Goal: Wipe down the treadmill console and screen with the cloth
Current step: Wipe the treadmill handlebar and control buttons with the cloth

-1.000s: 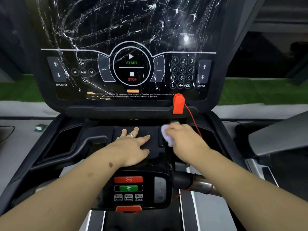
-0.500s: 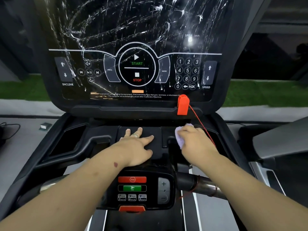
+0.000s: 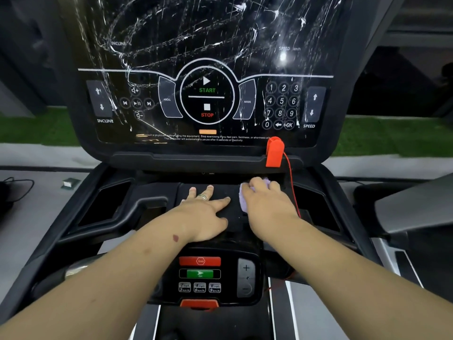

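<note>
Black glossy treadmill screen (image 3: 206, 69) stands tilted back at top of view, wider than tall, long axis left to right, face toward the wearer. White streaks and smears run across its upper half and down over the keypad numbers. Printed labels read upright: INCLINE at left, START and STOP in the centre ring, SPEED at right.

Black plastic console tray (image 3: 152, 204) lies below the screen, roughly flat, reaching toward the wearer.

Small lilac cloth (image 3: 243, 201) is bunched into a wad on the tray, right of centre, just under the red plastic safety key (image 3: 275, 152) clipped at the screen's lower edge. A thin red cord (image 3: 293, 182) drops from the key past the right side of the cloth. Cloth shows at the knuckles' left and beyond the fingertips; no clear long axis in this crumpled state.

Right hand (image 3: 266, 204): fingers curled down over the cloth, gripping and pressing it onto the tray, palm down.

Left hand (image 3: 204, 214): flat, fingers spread and straight, palm resting on the tray's centre pad, holding nothing. Metal ring (image 3: 203, 197) on one finger. Index fingertip lies just beside the cloth.

Lower control panel with red and green buttons (image 3: 199, 267) sits nearer the wearer, between the forearms.
</note>
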Demonstrator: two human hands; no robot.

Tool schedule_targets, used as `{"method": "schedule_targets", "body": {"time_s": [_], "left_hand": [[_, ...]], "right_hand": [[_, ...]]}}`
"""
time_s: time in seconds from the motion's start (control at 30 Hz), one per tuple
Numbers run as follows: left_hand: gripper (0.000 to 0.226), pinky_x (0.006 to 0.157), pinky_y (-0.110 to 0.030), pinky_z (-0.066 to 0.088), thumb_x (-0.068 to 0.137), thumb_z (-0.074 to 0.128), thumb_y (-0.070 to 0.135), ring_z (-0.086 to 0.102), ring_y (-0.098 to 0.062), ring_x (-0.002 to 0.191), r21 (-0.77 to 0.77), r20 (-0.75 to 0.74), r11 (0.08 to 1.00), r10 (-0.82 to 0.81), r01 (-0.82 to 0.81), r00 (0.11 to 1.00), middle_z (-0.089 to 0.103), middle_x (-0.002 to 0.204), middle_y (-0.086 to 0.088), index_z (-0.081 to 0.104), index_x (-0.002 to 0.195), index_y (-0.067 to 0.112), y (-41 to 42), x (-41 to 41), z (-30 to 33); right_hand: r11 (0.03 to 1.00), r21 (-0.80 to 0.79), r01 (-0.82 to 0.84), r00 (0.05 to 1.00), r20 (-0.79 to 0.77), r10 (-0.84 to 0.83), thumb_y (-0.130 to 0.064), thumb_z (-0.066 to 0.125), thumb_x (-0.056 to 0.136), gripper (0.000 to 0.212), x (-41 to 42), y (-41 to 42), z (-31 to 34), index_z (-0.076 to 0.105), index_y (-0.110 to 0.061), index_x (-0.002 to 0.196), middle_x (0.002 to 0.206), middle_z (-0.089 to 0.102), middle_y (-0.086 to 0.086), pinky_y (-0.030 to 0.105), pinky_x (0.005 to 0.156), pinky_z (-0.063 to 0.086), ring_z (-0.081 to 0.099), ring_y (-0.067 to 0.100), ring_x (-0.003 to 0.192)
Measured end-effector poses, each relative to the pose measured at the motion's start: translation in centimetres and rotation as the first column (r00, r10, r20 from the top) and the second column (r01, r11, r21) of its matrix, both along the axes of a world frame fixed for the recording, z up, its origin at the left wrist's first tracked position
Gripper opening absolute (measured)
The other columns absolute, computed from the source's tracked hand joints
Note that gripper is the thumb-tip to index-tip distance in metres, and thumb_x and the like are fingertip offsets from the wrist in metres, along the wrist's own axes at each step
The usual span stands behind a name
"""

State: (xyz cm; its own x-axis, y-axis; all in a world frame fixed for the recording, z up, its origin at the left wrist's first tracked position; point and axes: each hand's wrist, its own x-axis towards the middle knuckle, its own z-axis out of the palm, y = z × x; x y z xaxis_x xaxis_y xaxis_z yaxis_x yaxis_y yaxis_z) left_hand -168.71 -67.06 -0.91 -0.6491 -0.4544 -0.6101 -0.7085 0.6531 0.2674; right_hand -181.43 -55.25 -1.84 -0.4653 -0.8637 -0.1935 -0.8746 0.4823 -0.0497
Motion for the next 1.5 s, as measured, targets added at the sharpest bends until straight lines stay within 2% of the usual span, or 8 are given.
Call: {"method": "schedule_targets", "body": {"time_s": [0.27,0.47,0.7,1.07,1.13,1.2,1.27,1.5], "left_hand": [[0.066,0.125,-0.050,0.006,0.098,0.045,0.048,-0.018,-0.034,0.154,0.009,-0.014,1.000,-0.007,0.007,1.000,-0.013,0.169,0.009,0.015,0.155,0.055,-0.1,0.1,-0.1],[0.065,0.125,-0.055,0.010,0.097,0.045,0.047,-0.015,-0.035,0.155,0.006,-0.032,1.000,-0.005,0.005,0.999,-0.009,0.170,0.008,0.017,0.155,0.055,-0.4,0.3,-0.4],[0.065,0.124,-0.056,0.015,0.096,0.046,0.046,-0.015,-0.034,0.155,0.026,-0.048,1.000,0.002,-0.001,0.999,-0.008,0.170,0.009,0.020,0.155,0.054,-0.7,0.5,-0.8],[0.067,0.123,-0.056,0.018,0.094,0.045,0.045,-0.014,-0.036,0.155,0.046,-0.052,0.999,0.007,-0.005,0.999,-0.009,0.170,0.009,0.020,0.155,0.054,-0.9,0.4,-1.2],[0.066,0.123,-0.056,0.016,0.095,0.045,0.042,-0.014,-0.035,0.155,0.047,-0.057,0.999,0.003,0.000,0.998,-0.008,0.170,0.009,0.020,0.155,0.053,-0.8,0.4,-1.1],[0.066,0.124,-0.054,0.014,0.097,0.044,0.034,-0.014,-0.034,0.155,0.052,-0.065,0.999,0.008,-0.005,0.998,-0.008,0.170,0.009,0.021,0.155,0.052,-0.8,0.5,-0.9],[0.071,0.125,-0.054,0.012,0.095,0.043,0.021,-0.014,-0.034,0.155,0.066,-0.063,0.998,0.019,-0.015,0.998,-0.008,0.170,0.010,0.021,0.155,0.052,-0.9,0.4,-0.9],[0.082,0.124,-0.054,0.014,0.090,0.040,0.006,-0.014,-0.034,0.155,0.048,-0.030,0.999,0.011,-0.010,0.999,-0.009,0.170,0.011,0.020,0.156,0.051,-1.1,0.0,-0.9]], "right_hand": [[0.977,0.162,-0.139,0.971,-0.172,0.167,-0.019,0.061,0.092,0.079,0.4,-1.0,1.0,0.020,-0.014,0.159,0.149,0.029,0.001,0.034,0.081,0.034,0.039,0.035,0.122],[0.949,0.302,-0.092,0.966,-0.204,0.159,-0.019,0.074,0.083,0.093,1.1,-1.3,2.3,0.019,-0.011,0.159,0.148,0.026,0.006,0.035,0.082,0.036,0.042,0.034,0.122],[0.951,0.308,-0.011,0.981,-0.181,0.070,-0.026,0.054,0.100,0.058,2.1,-1.9,2.3,0.032,-0.009,0.151,0.144,0.029,0.009,0.038,0.078,0.036,0.047,0.035,0.119],[0.957,0.288,-0.013,0.997,-0.067,0.034,-0.018,0.045,0.102,0.047,1.6,-1.9,3.4,0.039,-0.016,0.149,0.142,0.036,0.006,0.038,0.077,0.039,0.049,0.035,0.120],[0.963,0.267,-0.045,0.999,-0.007,0.048,-0.012,0.051,0.096,0.041,1.3,-1.7,3.4,0.051,-0.022,0.135,0.136,0.037,0.005,0.037,0.077,0.039,0.049,0.035,0.115],[0.968,0.210,-0.137,0.989,0.092,0.120,-0.004,0.056,0.085,0.034,0.7,-0.4,3.4,0.057,-0.036,0.097,0.120,0.039,-0.003,0.035,0.077,0.041,0.051,0.031,0.104],[0.954,0.166,-0.248,0.960,0.174,0.219,-0.005,0.056,0.083,0.029,-0.2,1.2,2.9,0.057,-0.034,0.082,0.115,0.040,-0.012,0.034,0.082,0.048,0.052,0.027,0.103],[0.931,0.063,-0.358,0.921,0.188,0.341,-0.015,0.059,0.091,0.035,-2.1,1.9,2.3,0.069,-0.038,0.115,0.122,0.043,-0.023,0.019,0.073,0.036,0.043,0.019,0.105]]}}
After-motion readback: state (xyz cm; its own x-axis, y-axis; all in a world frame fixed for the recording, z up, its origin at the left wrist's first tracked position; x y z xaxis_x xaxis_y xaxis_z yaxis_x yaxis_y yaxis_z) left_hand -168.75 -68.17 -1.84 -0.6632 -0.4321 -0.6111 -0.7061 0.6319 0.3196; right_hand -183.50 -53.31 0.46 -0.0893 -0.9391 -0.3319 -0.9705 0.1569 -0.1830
